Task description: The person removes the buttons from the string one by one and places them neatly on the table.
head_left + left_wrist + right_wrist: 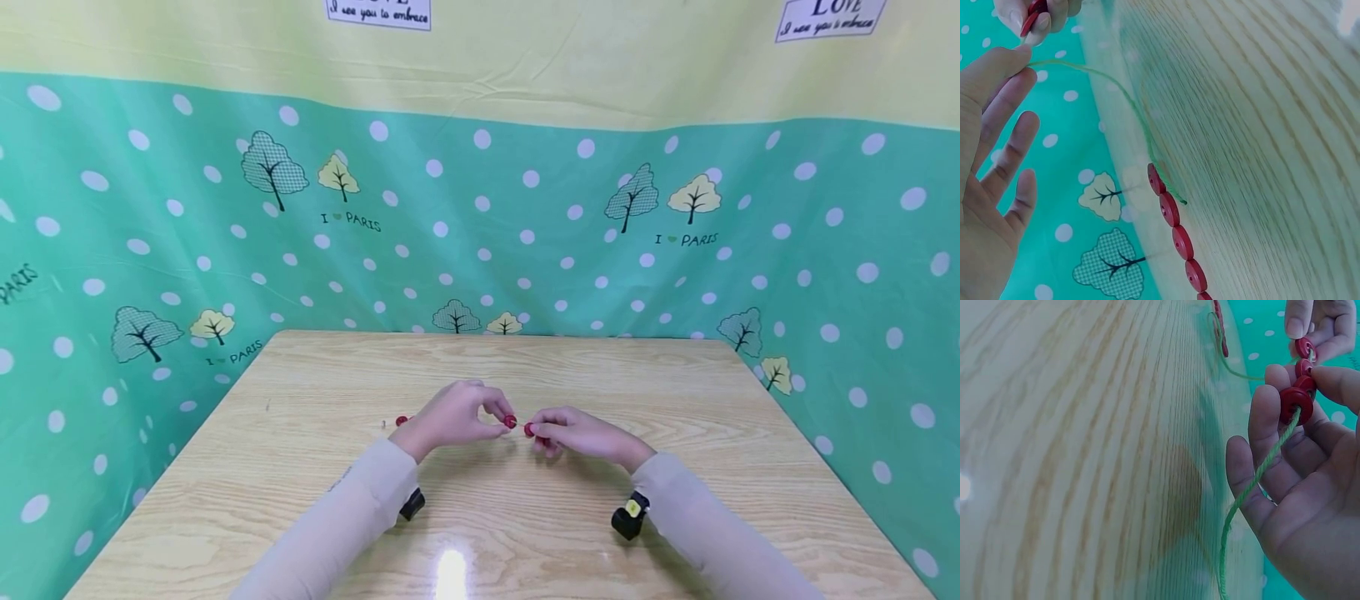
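Note:
My left hand [457, 417] pinches a small red button [510, 422] between thumb and index fingertips, over the middle of the table. Facing it, my right hand [588, 435] pinches another red button [528, 429] in its fingertips. Up close in the right wrist view, several red buttons [1296, 405] sit on a green string [1254, 478], held by the right thumb and index finger. The string's other part [1116, 84] runs from my left fingertips down to the table. The left hand's other fingers [1019, 147] are spread.
A row of red buttons [1182, 242] lies on the wooden table [615, 375], left of my left hand in the head view and partly hidden by it. Behind the table hangs a green, dotted curtain [525, 225]. Each wrist wears a black camera [628, 518].

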Action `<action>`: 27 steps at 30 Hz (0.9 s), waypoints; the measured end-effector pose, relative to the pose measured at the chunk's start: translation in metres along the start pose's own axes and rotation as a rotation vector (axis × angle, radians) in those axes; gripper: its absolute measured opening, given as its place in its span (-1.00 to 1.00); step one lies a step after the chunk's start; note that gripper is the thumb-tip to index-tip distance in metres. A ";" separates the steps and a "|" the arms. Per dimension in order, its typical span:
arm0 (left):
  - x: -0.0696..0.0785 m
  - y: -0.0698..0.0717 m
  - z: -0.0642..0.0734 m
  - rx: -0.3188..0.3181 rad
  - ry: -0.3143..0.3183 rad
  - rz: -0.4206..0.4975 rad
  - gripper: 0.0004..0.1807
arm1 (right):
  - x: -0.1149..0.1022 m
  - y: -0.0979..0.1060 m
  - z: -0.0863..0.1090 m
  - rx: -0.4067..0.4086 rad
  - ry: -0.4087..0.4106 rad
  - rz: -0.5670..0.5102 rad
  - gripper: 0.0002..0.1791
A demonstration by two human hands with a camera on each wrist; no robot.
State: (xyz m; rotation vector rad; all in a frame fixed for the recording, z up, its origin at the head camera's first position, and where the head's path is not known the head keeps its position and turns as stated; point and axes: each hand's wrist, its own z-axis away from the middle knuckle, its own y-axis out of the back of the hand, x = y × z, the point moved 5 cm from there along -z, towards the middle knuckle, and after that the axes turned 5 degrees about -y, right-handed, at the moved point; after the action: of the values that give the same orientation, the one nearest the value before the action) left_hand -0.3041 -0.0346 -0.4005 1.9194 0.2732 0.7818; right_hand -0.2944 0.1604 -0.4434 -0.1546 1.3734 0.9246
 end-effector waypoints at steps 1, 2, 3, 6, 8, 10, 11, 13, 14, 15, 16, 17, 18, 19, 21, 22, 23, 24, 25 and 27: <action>0.000 0.000 0.000 -0.001 0.002 0.000 -0.85 | 0.000 0.000 0.000 -0.001 0.000 0.002 -0.58; 0.000 0.001 0.000 -0.002 0.004 -0.001 -0.85 | 0.001 0.001 0.000 0.000 0.000 0.006 -0.57; 0.000 0.001 0.000 -0.002 0.006 0.000 -0.85 | 0.001 0.001 0.000 -0.001 0.001 0.006 -0.58; -0.001 0.002 0.001 -0.002 0.014 0.000 -0.86 | 0.003 0.002 0.001 0.001 0.005 0.008 -0.58; -0.002 0.002 0.002 -0.003 0.019 -0.003 -0.86 | 0.004 0.003 0.001 0.003 0.008 0.009 -0.58; -0.003 0.002 0.003 -0.003 0.023 -0.005 -0.87 | 0.004 0.004 0.001 0.003 0.011 0.008 -0.58; -0.004 0.002 0.003 -0.002 0.024 -0.006 -0.87 | 0.004 0.004 0.001 0.002 0.012 0.008 -0.58; -0.006 0.002 0.004 0.000 0.027 -0.004 -0.87 | 0.004 0.004 0.002 0.003 0.012 0.010 -0.57; -0.007 0.002 0.004 0.003 0.027 -0.001 -0.87 | 0.004 0.004 0.002 0.003 0.011 0.012 -0.56; -0.008 0.003 0.005 0.005 0.027 0.003 -0.87 | 0.004 0.005 0.002 0.003 0.010 0.013 -0.57; -0.008 0.003 0.005 0.008 0.027 0.006 -0.87 | 0.004 0.005 0.002 0.004 0.009 0.013 -0.57; -0.008 0.004 0.006 0.012 0.024 0.010 -0.88 | 0.003 0.005 0.002 0.006 0.007 0.013 -0.57; -0.008 0.004 0.006 0.015 0.023 0.011 -0.88 | 0.003 0.005 0.003 0.009 0.005 0.013 -0.57; -0.008 0.005 0.007 0.018 0.021 0.012 -0.88 | 0.003 0.005 0.003 0.011 0.003 0.015 -0.57; -0.009 0.006 0.008 0.022 0.017 0.012 -0.88 | 0.002 0.004 0.004 0.013 0.001 0.016 -0.58; -0.009 0.007 0.008 0.023 0.017 0.012 -0.87 | 0.001 0.004 0.004 0.015 0.000 0.017 -0.58; -0.010 0.007 0.008 0.024 0.018 0.011 -0.87 | 0.001 0.004 0.005 0.016 0.000 0.018 -0.59; -0.010 0.008 0.009 0.024 0.021 0.010 -0.87 | 0.000 0.004 0.005 0.017 0.000 0.019 -0.59; -0.011 0.008 0.009 0.024 0.024 0.011 -0.87 | 0.000 0.004 0.005 0.017 0.002 0.020 -0.59; -0.011 0.009 0.011 0.024 0.028 0.010 -0.86 | -0.001 0.004 0.006 0.018 0.003 0.020 -0.60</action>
State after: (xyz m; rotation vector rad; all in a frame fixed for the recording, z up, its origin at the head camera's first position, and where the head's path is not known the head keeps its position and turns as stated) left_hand -0.3075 -0.0525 -0.4000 1.9350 0.2915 0.8160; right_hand -0.2922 0.1661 -0.4397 -0.1288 1.3872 0.9292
